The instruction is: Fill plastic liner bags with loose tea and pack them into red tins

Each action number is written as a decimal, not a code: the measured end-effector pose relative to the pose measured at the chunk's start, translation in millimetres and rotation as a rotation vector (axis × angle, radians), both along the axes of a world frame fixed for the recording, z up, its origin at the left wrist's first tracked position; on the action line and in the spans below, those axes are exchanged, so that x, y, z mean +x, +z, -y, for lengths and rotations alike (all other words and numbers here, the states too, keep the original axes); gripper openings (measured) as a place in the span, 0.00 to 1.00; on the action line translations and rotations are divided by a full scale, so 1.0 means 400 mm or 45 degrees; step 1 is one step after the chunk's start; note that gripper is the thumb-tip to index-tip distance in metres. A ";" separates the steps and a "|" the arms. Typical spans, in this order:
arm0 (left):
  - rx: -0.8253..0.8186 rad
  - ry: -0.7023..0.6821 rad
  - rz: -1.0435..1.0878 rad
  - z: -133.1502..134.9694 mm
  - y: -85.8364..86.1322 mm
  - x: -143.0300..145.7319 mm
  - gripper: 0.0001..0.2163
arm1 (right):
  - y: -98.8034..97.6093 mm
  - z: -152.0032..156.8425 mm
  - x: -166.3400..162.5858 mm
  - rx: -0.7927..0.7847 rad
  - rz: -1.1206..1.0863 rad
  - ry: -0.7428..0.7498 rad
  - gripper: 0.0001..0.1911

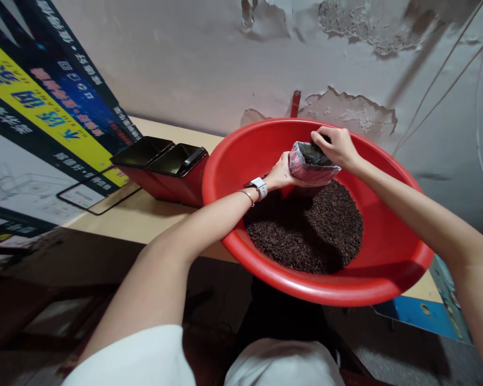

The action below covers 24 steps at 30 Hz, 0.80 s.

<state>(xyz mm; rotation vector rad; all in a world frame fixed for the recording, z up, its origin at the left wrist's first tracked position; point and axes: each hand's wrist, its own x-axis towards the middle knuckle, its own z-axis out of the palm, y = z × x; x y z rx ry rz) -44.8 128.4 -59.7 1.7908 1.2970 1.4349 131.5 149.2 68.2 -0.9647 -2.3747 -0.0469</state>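
My left hand (279, 172) is closed around the side of a red container (314, 175) with clear, crinkled plastic about its top and a dark mouth. My right hand (338, 146) pinches a dark piece (319, 138) at that mouth; whether it is a lining or a separate thing I cannot tell. Both hands are above a large red basin (386, 214). Dark brown, grain-like pieces (309, 230) lie heaped in the basin under the container. The container's lower part is in shadow over the heap.
Left of the basin, two red boxes (177, 182) with dark open tops stand on the pale tabletop (153, 217). A printed board (52, 118) leans at the left, with a thin black wire frame (99, 213) by it. Peeling wall (185, 64) rises behind; cables (438, 80) hang at right.
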 end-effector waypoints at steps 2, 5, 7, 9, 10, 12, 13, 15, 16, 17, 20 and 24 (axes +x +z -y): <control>-0.004 -0.005 -0.009 0.000 0.004 -0.002 0.48 | -0.004 -0.021 -0.008 -0.110 0.055 0.012 0.27; 0.020 -0.039 -0.027 -0.002 0.004 -0.006 0.46 | 0.008 -0.007 0.000 -0.126 0.014 0.019 0.28; 0.037 -0.054 -0.024 -0.004 0.000 -0.007 0.46 | 0.026 0.029 0.015 -0.050 -0.067 0.036 0.28; 0.021 -0.032 -0.003 -0.005 -0.005 -0.006 0.48 | 0.032 0.078 0.035 0.009 -0.110 0.085 0.26; 0.000 -0.012 0.002 -0.006 -0.006 -0.005 0.48 | 0.023 0.103 0.047 0.005 -0.094 0.130 0.25; -0.029 0.014 0.000 -0.005 -0.006 -0.004 0.49 | -0.028 0.143 0.072 -0.088 0.038 0.274 0.23; -0.036 0.011 -0.006 -0.004 -0.006 -0.004 0.49 | -0.071 0.157 0.087 -0.170 0.134 0.359 0.21; -0.037 -0.013 -0.013 -0.003 -0.005 -0.004 0.49 | -0.181 0.169 0.119 -0.360 0.327 0.501 0.20; -0.035 -0.026 -0.016 -0.003 -0.005 -0.005 0.49 | -0.242 0.169 0.134 -0.465 0.373 0.515 0.23; -0.034 -0.034 -0.021 -0.004 -0.005 -0.006 0.49 | -0.302 0.166 0.149 -0.571 0.394 0.507 0.28; -0.016 -0.037 -0.022 -0.008 -0.011 -0.009 0.47 | -0.440 0.155 0.178 -0.800 0.270 0.343 0.38; 0.005 -0.058 -0.026 -0.014 -0.014 -0.010 0.47 | -0.482 0.172 0.184 -0.926 0.086 0.252 0.38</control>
